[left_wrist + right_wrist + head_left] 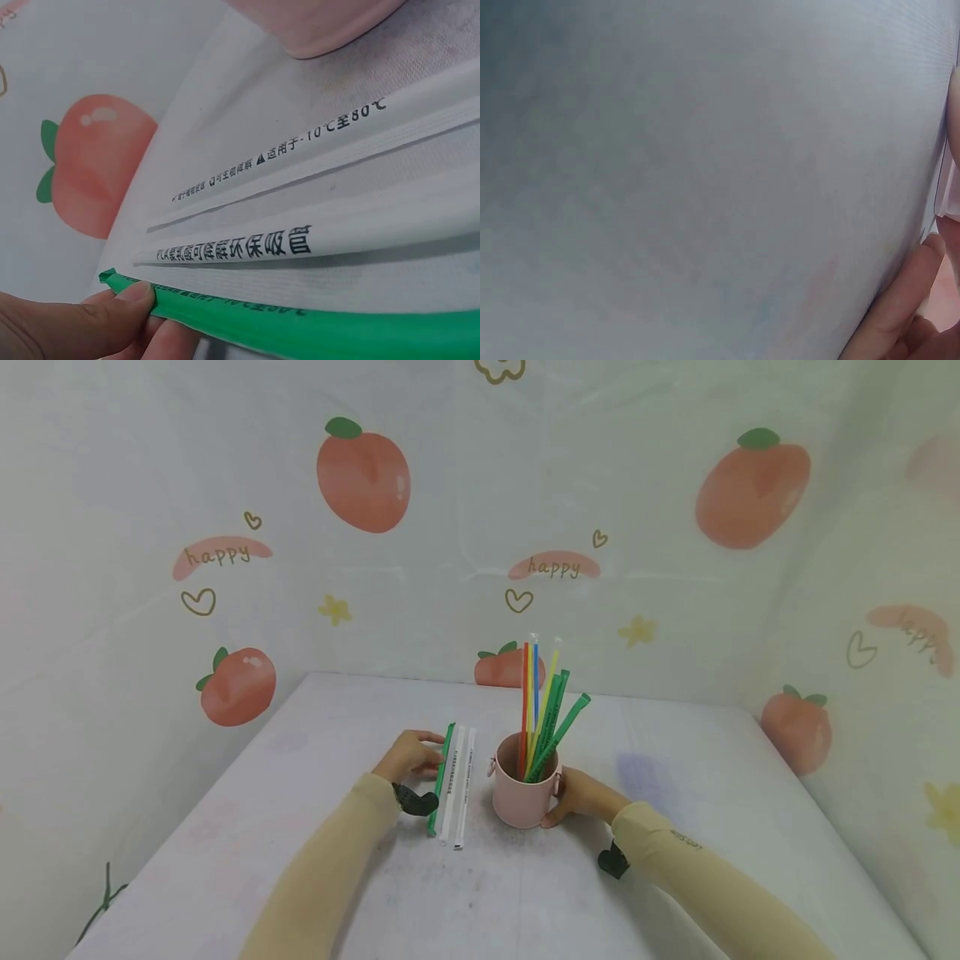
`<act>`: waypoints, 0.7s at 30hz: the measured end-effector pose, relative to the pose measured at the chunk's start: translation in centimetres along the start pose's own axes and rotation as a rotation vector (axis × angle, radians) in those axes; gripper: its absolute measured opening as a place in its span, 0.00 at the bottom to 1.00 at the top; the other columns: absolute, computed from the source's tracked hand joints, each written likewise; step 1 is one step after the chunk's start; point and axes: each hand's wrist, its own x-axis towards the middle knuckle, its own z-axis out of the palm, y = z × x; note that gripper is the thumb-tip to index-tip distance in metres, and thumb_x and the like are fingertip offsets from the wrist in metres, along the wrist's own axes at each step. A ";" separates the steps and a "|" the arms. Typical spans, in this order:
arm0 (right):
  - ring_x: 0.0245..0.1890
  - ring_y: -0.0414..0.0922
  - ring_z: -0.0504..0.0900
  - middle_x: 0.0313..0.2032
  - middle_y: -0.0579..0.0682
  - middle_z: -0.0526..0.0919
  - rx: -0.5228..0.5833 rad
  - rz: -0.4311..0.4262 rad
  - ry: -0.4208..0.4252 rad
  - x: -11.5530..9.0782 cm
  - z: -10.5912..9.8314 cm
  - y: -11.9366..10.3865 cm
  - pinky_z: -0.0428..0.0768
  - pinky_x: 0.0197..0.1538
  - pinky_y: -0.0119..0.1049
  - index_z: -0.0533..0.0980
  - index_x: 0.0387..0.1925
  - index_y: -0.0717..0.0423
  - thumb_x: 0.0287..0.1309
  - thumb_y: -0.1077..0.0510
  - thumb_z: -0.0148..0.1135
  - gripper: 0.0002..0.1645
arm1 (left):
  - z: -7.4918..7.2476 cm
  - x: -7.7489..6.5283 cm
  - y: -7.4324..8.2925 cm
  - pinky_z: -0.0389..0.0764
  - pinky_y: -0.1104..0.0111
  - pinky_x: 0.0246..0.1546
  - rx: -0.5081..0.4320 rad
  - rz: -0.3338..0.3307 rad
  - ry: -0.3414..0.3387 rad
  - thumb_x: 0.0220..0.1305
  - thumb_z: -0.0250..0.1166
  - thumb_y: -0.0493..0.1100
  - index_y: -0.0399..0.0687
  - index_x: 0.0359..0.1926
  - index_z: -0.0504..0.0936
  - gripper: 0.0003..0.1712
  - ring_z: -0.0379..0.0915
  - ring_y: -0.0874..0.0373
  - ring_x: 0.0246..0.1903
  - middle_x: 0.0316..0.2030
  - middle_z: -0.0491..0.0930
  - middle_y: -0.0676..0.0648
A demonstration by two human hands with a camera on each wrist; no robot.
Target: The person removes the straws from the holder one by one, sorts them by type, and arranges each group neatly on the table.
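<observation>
My left hand (408, 755) pinches a green paper-wrapped straw (247, 324) near its far end, between thumb and fingers. Beside it on the table lie two white-wrapped straws (232, 251) with black printing, roughly parallel to the green one. To their right stands a small pink bucket (517, 807) with side handles. My right hand (587, 796) grips the bucket's right side, thumb toward the front. Several green-wrapped straws (553, 714) and several clear-wrapped coloured straws (525, 693) lean upright inside the bucket. In the right wrist view, only part of the hand shows at the right edge.
A white cloth covers the table (495, 902). Behind and on both sides hangs a white curtain (450, 485) printed with peaches and lettering. A dark green cord (105, 902) is at the lower left. Black wrist bands (416, 802) sit on both wrists.
</observation>
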 end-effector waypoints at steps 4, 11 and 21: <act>0.68 0.62 0.62 0.68 0.63 0.66 0.006 -0.004 -0.002 -0.1 0.0 -0.1 0.62 0.69 0.58 0.62 0.68 0.64 0.35 0.60 0.83 0.57 | 0.2 0.1 -0.1 0.84 0.71 0.25 0.009 -0.008 0.011 0.57 0.66 0.26 0.40 0.58 0.78 0.26 0.79 0.60 0.21 0.36 0.83 0.41; 0.67 0.62 0.65 0.66 0.63 0.68 -0.009 -0.011 0.006 -0.2 0.0 -0.2 0.64 0.68 0.58 0.64 0.66 0.63 0.36 0.59 0.82 0.55 | 0.4 0.1 -0.1 0.84 0.72 0.25 0.017 -0.013 0.020 0.57 0.66 0.26 0.39 0.58 0.78 0.26 0.79 0.60 0.20 0.35 0.83 0.40; 0.67 0.62 0.65 0.66 0.64 0.68 -0.015 0.000 0.006 -0.4 0.0 -0.5 0.63 0.68 0.58 0.63 0.67 0.64 0.37 0.59 0.82 0.54 | 0.6 -0.2 -0.1 0.83 0.73 0.23 0.045 -0.002 0.036 0.57 0.66 0.27 0.40 0.57 0.78 0.26 0.78 0.61 0.19 0.32 0.83 0.41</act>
